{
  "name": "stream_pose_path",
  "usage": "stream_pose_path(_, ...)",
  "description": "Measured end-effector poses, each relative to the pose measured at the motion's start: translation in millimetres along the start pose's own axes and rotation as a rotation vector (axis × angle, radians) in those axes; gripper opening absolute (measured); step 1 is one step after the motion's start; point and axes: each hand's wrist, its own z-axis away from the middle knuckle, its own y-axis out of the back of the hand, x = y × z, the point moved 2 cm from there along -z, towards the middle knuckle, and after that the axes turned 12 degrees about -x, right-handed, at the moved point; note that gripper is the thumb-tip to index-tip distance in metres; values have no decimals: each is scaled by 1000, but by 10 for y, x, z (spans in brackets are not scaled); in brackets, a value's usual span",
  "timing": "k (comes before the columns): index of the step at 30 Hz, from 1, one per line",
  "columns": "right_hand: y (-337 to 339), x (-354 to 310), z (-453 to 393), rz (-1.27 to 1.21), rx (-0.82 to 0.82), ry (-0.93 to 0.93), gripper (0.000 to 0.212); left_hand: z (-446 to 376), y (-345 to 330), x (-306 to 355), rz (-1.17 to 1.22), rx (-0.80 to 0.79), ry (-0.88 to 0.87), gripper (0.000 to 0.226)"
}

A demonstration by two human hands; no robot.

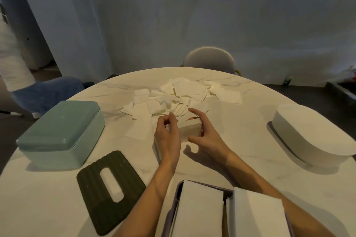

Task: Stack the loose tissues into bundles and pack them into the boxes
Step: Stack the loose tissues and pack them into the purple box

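Head view: a small napkin stack (189, 130) is between both hands at mid-table (240, 121), just before the loose pile (183, 94). It looks light, soft and apt to fan apart, so it is best squeezed at both ends. The left hand (167, 134) pinches its left end with curled fingers. The right hand (205, 134) cups the right end, thumb and forefinger spread wide.

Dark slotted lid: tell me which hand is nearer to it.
Left. The left hand sits just beyond the lid, to its right; the right hand lies farther right, past the napkin stack.
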Motion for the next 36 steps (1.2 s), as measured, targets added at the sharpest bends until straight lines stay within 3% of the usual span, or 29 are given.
stream_pose_path(6, -26, -42, -20, 211, -19, 70, 73, -69, 4, -63, -58, 20, 17, 27)
stream_pose_path(11, 153, 6, -27, 436, 9, 100, 48, -133, 43, -50, 0, -1, 7, 35)
stream_pose_path(16, 295, -13, 22, 469, 83, 51, 33, -91, 76, 23, -26, -265, -10, 36)
stream_pose_path(19, 418, -105, 70, 450, 143, -31, 32, -101, 176, 49, -236, -442, -127, 37)
stream_pose_path(23, 429, -354, 228, 273, 142, -131, 36, -49, 384, 170, -288, -483, -219, 23)
stream_pose_path(30, 338, -1168, 585, 254, 21, -200, 11, 549, 768, 948, -52, -638, 36, 25)
stream_pose_path(36, 101, -1644, 825, 390, -186, -282, 28, 1228, 1101, 1305, -117, -706, 71, 50)
